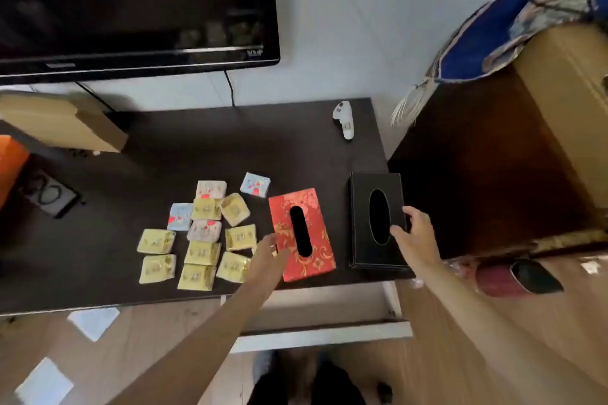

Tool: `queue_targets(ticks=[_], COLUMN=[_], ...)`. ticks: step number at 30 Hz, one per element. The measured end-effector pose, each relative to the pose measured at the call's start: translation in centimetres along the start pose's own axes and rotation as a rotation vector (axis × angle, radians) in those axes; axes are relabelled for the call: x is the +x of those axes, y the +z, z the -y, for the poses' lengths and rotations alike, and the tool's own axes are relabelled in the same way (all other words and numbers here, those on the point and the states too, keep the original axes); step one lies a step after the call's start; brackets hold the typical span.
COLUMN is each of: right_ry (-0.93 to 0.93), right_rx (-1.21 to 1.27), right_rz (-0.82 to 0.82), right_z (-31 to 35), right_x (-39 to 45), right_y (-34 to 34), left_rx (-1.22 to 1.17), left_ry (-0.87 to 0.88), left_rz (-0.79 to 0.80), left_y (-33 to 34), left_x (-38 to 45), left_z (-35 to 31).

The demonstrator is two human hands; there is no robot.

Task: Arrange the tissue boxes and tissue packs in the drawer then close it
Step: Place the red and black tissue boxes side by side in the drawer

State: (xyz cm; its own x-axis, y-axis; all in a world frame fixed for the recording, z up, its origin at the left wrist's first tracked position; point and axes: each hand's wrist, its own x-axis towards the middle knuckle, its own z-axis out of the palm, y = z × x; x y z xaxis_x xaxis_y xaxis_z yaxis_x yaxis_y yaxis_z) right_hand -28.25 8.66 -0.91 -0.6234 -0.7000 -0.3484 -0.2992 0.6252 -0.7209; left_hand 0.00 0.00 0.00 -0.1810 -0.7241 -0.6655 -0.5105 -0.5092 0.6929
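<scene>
A red and gold tissue box (316, 220) lies on the dark cabinet top (184, 148). To its right stands a black tissue box (362, 240). Several small yellow, pink and blue tissue packs (200, 230) are scattered to the left of the red box. My left hand (268, 253) rests at the red box's left edge, fingers spread, touching it. On the black box's right side sits my right hand (414, 233), fingers apart, with the thumb by the oval slot. The white drawer (322, 335) stands pulled out below the cabinet's front edge.
A black TV (131, 3) hangs at the back. A white controller (343, 118) lies at the cabinet's back right. A cardboard box (62, 122) sits at the left. A wooden cabinet (493, 168) draped with blue cloth stands to the right. A red cylinder (513, 279) lies on the floor.
</scene>
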Motion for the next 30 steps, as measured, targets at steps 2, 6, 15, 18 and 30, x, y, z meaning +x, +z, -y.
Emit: queue_targets(ticks=[2,6,15,18,30], right_ry=[0.016,0.092,0.094,0.131,0.029], right_rx=[-0.051,-0.075,0.016,0.112,0.446], right_rz=[0.013,0.029,-0.084,-0.082,-0.165], right_z=[-0.6,-2.4,-7.0,-6.8,-8.1], right_x=[1.8,4.3,6.7,7.0,-3.3], right_y=[1.0,3.4,5.0,5.0,3.9], left_rx=[0.107,0.085,-0.126,-0.143,-0.215], left_ry=[0.020,-0.095,0.052,0.071,0.311], left_rz=[-0.093,-0.149,-0.387,-0.412,-0.394], left_y=[1.5,4.1,5.8,5.7,6.5], left_x=[2.5,6.2,9.4,9.0,1.3], left_z=[-0.8,-0.6,3.2,3.0,7.0])
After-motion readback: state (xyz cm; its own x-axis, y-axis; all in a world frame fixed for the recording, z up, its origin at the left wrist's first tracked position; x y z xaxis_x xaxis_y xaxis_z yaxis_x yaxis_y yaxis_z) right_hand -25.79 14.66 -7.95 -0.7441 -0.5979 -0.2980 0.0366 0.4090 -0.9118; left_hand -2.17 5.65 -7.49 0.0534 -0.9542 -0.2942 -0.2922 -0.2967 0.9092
